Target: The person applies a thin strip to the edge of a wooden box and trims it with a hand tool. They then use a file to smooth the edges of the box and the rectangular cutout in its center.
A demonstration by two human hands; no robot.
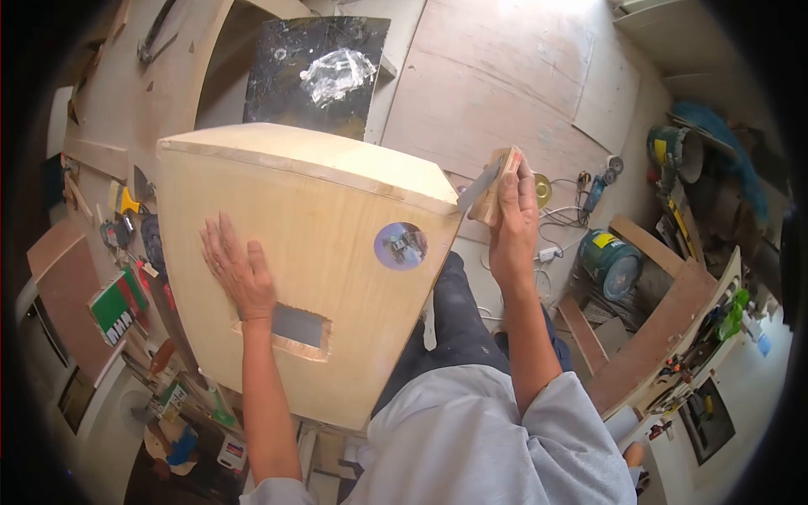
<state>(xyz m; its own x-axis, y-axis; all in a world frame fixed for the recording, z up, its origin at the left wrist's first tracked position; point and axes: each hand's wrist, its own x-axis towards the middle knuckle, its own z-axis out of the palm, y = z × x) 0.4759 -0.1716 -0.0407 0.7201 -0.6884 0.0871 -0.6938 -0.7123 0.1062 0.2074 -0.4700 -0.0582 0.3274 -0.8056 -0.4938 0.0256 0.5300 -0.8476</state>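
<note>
A pale wooden box with a rectangular cut-out and a round picture sticker fills the space in front of me. My left hand lies flat on its broad face, fingers stretched, just above the cut-out. Beyond the box's right corner, my right hand is closed around a wooden sanding block. A grey strip, like sandpaper, runs along the block and reaches the box's corner.
Behind the box lies a dark board with a white smear, beside large plywood sheets. Green tins, a power tool and cables are on the right. A brush lies at left; another person is at lower left.
</note>
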